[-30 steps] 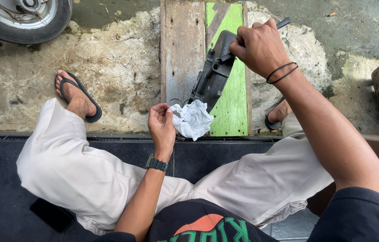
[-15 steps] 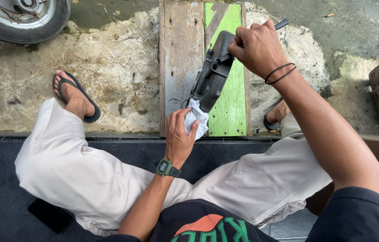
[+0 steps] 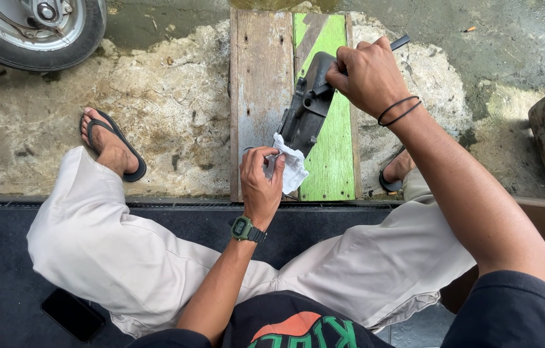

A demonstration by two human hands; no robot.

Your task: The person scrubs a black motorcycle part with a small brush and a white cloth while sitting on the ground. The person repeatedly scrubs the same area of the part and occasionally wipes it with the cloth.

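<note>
Wooden board [image 3: 262, 96], grey with a green-painted strip, laid flat on cracked concrete ground between the feet. Dark metal part [image 3: 308, 109], long, tilted on the board, its lower end toward the body. Right hand [image 3: 369, 77]: grip closed round the part's upper end. Left hand [image 3: 259, 183]: grip pinching a crumpled white rag [image 3: 291, 167] against the part's lower end. Wheel [image 3: 34, 29], upper left corner.

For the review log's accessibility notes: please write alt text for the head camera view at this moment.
Seen from above, a seated person's left hand presses a white cloth against the lower end of a dark metal part, which the right hand grips at its upper end. The part rests on grey and green wooden planks on rough concrete, between sandalled feet, with a wheel at top left.
</note>
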